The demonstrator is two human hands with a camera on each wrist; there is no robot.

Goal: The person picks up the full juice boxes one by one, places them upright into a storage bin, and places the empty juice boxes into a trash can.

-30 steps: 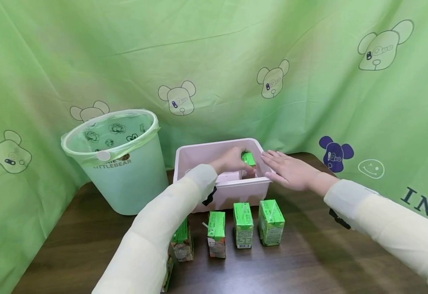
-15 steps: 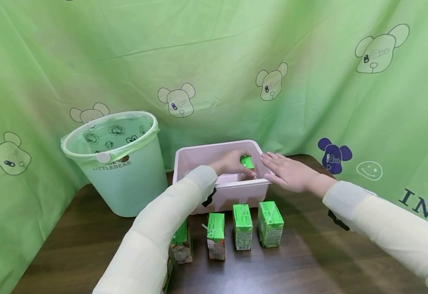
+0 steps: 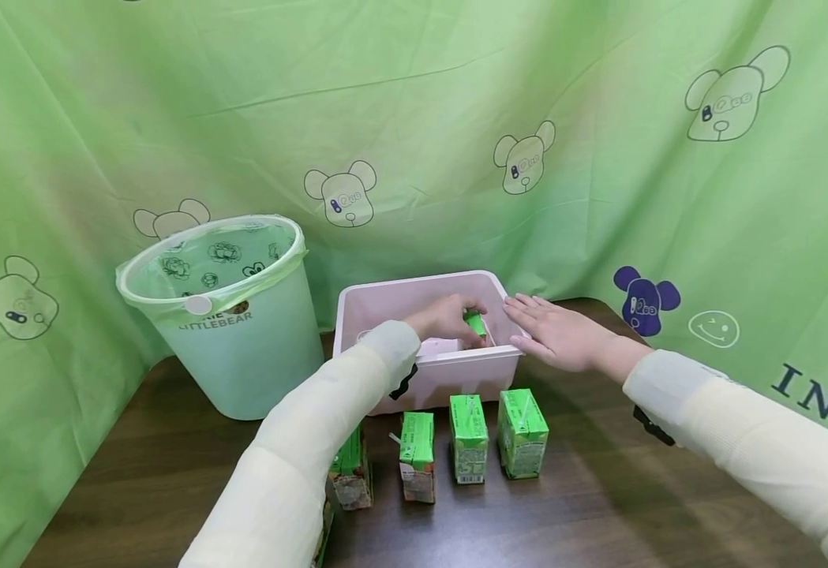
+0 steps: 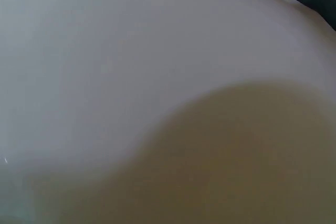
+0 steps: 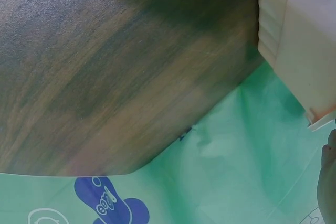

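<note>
Here the left hand (image 3: 445,319) pinches a green-topped carton (image 3: 475,323) inside the pink bin (image 3: 463,381), while the right hand (image 3: 557,333) lays straight fingers against the bin's side, apparently bracing it.

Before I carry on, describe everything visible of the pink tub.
The open pink tub is rectangular, seemingly plastic, with a flared rim. It stands upright on the table, right of the bin and behind several cartons. The left hand reaches inside, holding a green-topped carton; the right hand seems to touch the tub's right rim.
</note>
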